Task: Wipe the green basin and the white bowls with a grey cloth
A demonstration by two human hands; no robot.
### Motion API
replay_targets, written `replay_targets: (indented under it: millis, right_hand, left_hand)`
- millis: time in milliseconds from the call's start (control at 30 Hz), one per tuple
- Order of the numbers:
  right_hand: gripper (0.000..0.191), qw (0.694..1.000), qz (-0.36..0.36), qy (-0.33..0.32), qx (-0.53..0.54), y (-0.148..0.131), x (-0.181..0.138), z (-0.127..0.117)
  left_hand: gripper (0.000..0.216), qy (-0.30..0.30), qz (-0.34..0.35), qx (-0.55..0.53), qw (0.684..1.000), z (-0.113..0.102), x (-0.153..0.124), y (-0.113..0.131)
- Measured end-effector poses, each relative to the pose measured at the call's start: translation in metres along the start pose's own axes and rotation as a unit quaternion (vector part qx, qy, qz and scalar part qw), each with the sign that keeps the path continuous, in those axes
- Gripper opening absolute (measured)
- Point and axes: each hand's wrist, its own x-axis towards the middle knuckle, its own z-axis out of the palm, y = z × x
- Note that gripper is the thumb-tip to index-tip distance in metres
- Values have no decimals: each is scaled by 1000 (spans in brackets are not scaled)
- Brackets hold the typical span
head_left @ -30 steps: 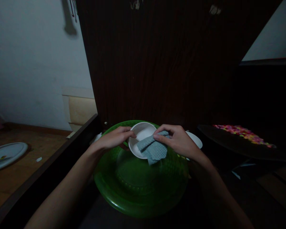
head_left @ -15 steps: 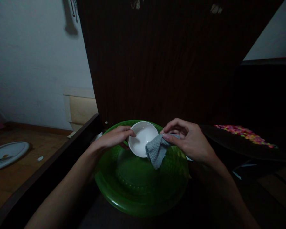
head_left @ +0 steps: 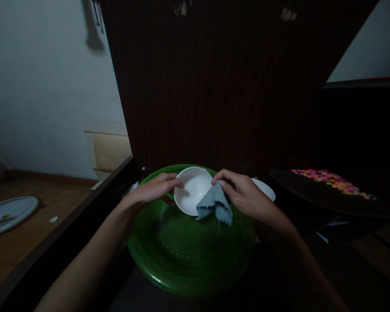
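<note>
A white bowl is tilted toward me above the green basin. My left hand grips the bowl's left rim, with the thumb inside and the other fingers behind it. A grey-blue textured cloth hangs from my right hand, pinched between thumb and fingers at the bowl's right rim. The cloth overlaps the lower right of the bowl, and its loose corners hang over the basin. Behind my right hand, a white dish shows in part.
A dark wooden panel rises behind the basin. To the left runs a dark wooden rail, with a white oval lid or tray on the floor beyond. At the right lies a dark surface with a multicoloured woven piece.
My right hand has moved slightly left and down with the cloth, which now hangs folded differently. More of the white dish behind it shows. The bowl stays nearly in place.
</note>
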Motion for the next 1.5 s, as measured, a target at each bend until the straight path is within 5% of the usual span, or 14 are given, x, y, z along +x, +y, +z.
replay_targets:
  millis: [333,767,900,1133,1300,1500]
  right_hand:
    - [11,994,4,-67,90,2,5,-2]
    - [11,991,-11,-23,134,0,7,-2]
    - [24,989,12,-22,149,4,5,-1]
    - [16,997,-22,-35,67,-6,-1,-5]
    - [15,993,-110,-10,33,-18,-3,2]
    - [15,961,-206,42,-177,-16,1,17]
  left_hand:
    - [39,-11,5,3,1000,-2,2,-2]
    - [39,-11,12,-8,1000,0,2,-3]
    - [42,-11,9,-3,1000,-1,2,-2]
    - [40,-11,5,-11,1000,1,2,-1]
    - [37,-44,7,-9,999,8,-4,4]
    - [29,-76,19,-28,997,14,-10,6]
